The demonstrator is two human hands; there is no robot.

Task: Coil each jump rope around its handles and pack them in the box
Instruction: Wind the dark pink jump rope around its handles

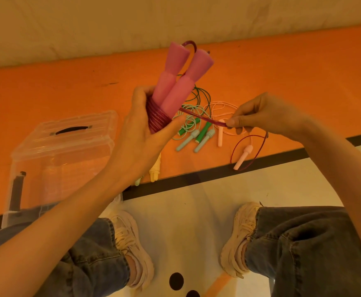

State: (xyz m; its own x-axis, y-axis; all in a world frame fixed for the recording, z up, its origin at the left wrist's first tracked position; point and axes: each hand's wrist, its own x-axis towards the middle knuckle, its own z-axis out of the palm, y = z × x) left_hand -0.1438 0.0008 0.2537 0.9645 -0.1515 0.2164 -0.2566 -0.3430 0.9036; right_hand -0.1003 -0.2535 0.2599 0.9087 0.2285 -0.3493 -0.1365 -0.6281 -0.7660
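The left hand (142, 125) grips the upright pink handles (176, 78) at their coiled lower end, and the dark red rope (203, 118) runs right to the pinching right hand (263, 114).

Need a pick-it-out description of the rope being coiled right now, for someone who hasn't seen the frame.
Start at the orange mat, where loose ropes lie tangled right of the clear box. Above that pile, the left hand holds up two pink handles side by side. Only this pair is off the floor, with dark red cord wound round its lower end and a tail pinched by the right hand.
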